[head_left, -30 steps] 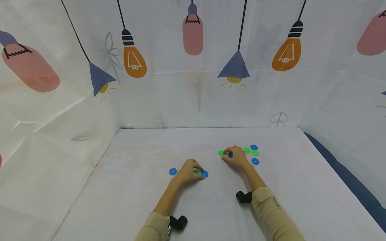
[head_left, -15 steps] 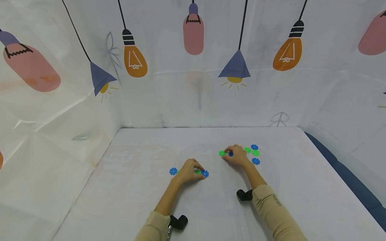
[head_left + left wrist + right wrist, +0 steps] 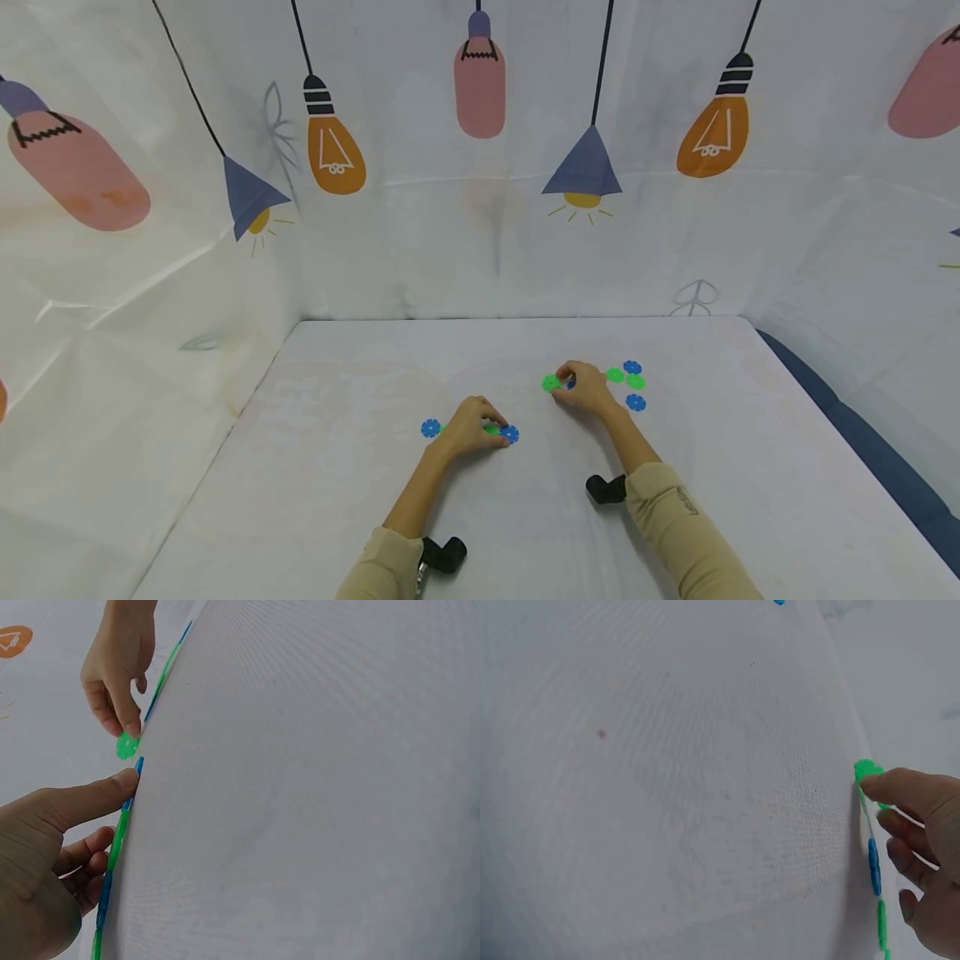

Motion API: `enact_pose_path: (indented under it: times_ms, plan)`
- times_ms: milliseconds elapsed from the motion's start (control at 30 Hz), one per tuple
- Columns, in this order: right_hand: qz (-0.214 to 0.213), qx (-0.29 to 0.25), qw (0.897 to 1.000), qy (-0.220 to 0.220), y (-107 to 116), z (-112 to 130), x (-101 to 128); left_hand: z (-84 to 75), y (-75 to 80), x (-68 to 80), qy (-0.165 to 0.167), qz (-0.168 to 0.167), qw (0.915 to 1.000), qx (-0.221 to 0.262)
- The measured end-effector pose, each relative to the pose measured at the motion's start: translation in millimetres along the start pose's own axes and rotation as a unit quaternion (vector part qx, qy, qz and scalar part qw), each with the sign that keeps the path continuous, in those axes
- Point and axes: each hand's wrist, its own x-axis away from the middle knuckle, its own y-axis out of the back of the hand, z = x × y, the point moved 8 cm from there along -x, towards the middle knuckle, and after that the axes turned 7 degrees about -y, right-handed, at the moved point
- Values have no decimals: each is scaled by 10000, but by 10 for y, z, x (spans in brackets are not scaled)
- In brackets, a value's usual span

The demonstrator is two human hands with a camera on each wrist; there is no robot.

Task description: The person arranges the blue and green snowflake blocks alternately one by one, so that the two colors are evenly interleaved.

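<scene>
Since a second ago almost nothing has shifted: your right hand (image 3: 583,388) has drawn its fingers in slightly over the green disc (image 3: 551,382), and your left hand (image 3: 471,425) has stayed put. On the left, a loose blue disc (image 3: 430,428) lies on the table (image 3: 337,467) just beside your left hand, whose curled fingers pinch a green and blue pair (image 3: 501,432). On the right, your fingertips pinch the green disc, lifted on edge, with a blue one touching it. That thin pinch could slip, and the disc could skid into the cluster (image 3: 628,382) beyond.
</scene>
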Motion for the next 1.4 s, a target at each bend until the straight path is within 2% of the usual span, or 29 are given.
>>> enact_pose_path:
  times_ms: [167,267,533,733,933,1167,1400]
  plan:
    - [-20,-606,9982,-19,16,44,19,7,3,6,3,16,10000,-42]
    - [-83,-752,9971,4,24,60,34,21,-4,7,42,31,10000,-30]
    - [99,-381,9986,354,-45,82,41,61,-26,-2,103,17,9999,-24]
    - [396,-298,9983,319,-85,93,49,60,-23,-2,94,27,9999,-75]
    - [405,-193,9985,313,-102,87,53,58,-20,0,114,40,9999,-14]
    - [560,-414,9970,326,-163,115,147,45,-22,6,191,61,9998,12]
    - [764,-449,9932,753,-219,261,313,52,-14,5,328,89,9994,107]
